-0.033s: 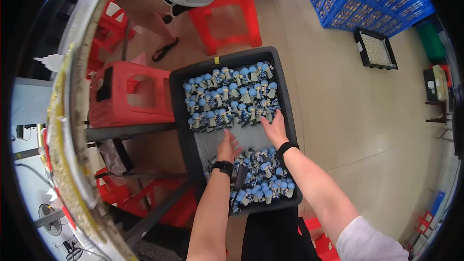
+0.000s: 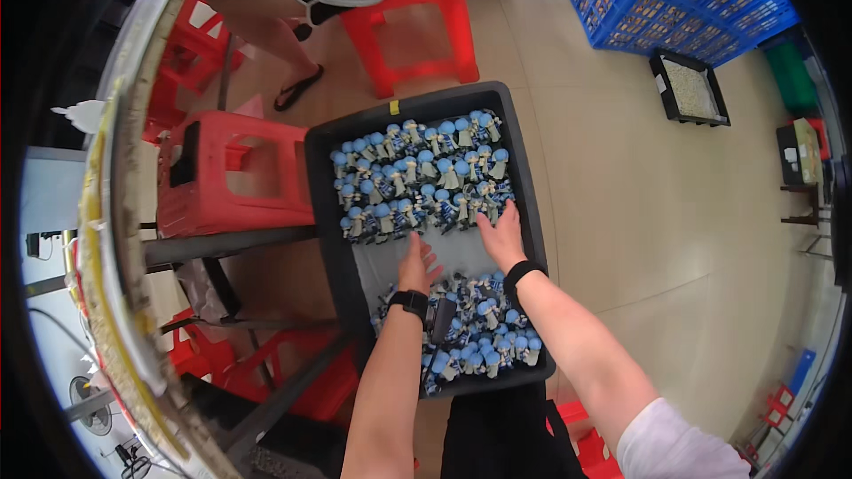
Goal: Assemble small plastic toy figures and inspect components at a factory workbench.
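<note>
A black plastic tray [image 2: 321, 204] in front of me holds many small figurines with round blue tops and grey and dark-blue bodies. The far figurines [image 2: 426, 164] stand in packed rows. A nearer group [image 2: 497, 337] fills the end closest to me, and a strip of pale tray liner [image 2: 373, 262] shows between the groups. Over that strip, my left hand [image 2: 417, 264] has its fingers apart and holds nothing I can see. My right hand [image 2: 502, 238] is spread by the right ends of the rows, its fingertips close to the figurines there. A dark flat object [image 2: 441, 319] lies beside my left wrist.
Left of the tray are a red stool [image 2: 235, 177] and a workbench edge [image 2: 133, 239]. A seated person's leg [image 2: 275, 35] and another red stool [image 2: 413, 31] are beyond it. At the far right stand blue crates [image 2: 674, 0] and a small black tray [image 2: 688, 89] of pale pieces.
The view has shifted slightly, so the tray and stools appear a little further left. Both hands keep nearly the same pose over the tray.
</note>
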Tool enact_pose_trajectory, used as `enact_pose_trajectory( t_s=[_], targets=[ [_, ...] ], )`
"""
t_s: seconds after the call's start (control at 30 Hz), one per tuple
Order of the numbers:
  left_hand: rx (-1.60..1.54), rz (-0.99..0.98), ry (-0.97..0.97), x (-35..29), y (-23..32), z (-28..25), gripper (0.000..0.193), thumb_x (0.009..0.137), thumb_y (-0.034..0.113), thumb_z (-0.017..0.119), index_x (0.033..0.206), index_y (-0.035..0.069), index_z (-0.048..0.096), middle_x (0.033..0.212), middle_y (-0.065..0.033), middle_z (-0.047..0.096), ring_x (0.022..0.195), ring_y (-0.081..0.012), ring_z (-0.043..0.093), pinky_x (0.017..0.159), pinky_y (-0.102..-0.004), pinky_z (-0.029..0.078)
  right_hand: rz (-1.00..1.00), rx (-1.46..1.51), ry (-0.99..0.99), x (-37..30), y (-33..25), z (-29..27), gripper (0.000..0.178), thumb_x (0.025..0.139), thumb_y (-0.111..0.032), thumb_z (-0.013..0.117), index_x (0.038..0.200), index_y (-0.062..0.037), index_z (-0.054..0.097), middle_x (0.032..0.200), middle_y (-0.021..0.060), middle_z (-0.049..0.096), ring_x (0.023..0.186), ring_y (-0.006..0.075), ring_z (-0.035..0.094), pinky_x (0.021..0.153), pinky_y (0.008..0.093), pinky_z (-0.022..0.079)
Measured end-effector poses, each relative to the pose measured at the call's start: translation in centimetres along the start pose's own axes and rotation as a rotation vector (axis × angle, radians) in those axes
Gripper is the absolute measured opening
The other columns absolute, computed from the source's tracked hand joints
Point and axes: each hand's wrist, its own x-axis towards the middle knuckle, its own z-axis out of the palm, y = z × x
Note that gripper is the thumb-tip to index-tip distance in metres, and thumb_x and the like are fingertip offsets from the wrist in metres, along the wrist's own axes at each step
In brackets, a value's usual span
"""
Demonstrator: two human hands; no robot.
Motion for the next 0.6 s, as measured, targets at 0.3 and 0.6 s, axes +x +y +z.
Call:
enact_pose_trajectory(
  t_s=[0.3,0.6],
  targets=[
    [-0.148,-0.022,0.053,5.4,0.9,3.1,0.103,0.070,0.066,0.052,0.132,-0.006,0.011,0.135,-0.0217,0.020,0.127,-0.0337,0.016,0.101,-0.0485,0.019,0.024,-0.280,0.206,0.6,-2.0,2.8,0.083,0.073,-0.034,0.062,0.129,0.0041,0.014,0.127,0.0279,0.026,0.115,0.0424,0.027,0.093,0.0509,0.025],
    [-0.298,-0.052,-0.210,5.5,1.9,4.2,0.103,0.062,0.067,0.059,0.137,0.016,0.011,0.137,-0.0166,0.017,0.125,-0.0309,0.021,0.093,-0.0583,0.015,0.046,-0.414,0.148,1.3,-2.2,2.4,0.078,0.071,-0.036,0.062,0.129,-0.0016,0.023,0.120,0.0238,0.031,0.108,0.0399,0.031,0.092,0.0512,0.024]
  ],
)
